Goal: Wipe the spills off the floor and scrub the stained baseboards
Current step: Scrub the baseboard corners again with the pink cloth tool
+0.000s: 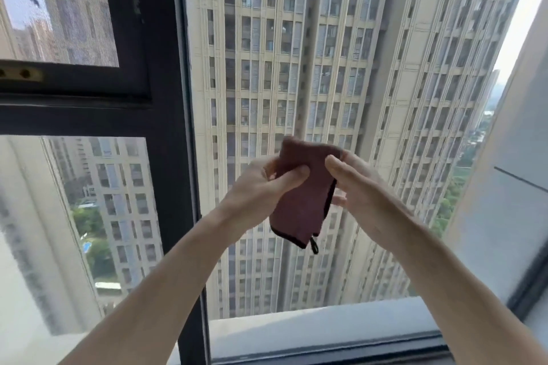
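From the head view, you hold a folded maroon cloth (302, 195) up in front of the window frame (172, 115), between both hands. Your left hand (261, 187) pinches its left edge, thumb pressed on the front face, fingers closed behind it. Your right hand (355, 184) grips the upper right corner, thumb on top, fingers curled behind the black-trimmed edge. The cloth's lower end hangs free below your fingers, a small black loop (313, 244) dangling from it.
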